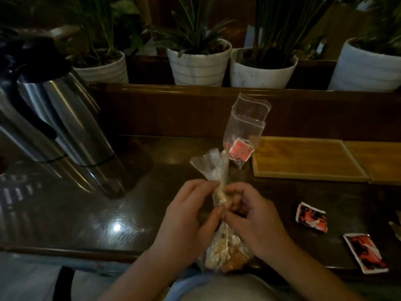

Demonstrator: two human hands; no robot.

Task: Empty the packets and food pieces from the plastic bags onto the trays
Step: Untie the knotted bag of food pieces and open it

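Your left hand, entering from 7 o'clock, fingers curled, thumb pinching toward 3 o'clock. Your right hand, entering from 5 o'clock, fingers bent, fingertips meeting the left's.

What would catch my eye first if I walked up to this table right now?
Probably the two hands at bottom centre, the left hand and right hand, pinching the twisted neck of a clear plastic bag of food pieces. Just beyond stands a zip bag holding a red packet, beside the bare wooden trays. Two red packets lie loose on the dark table to the right.
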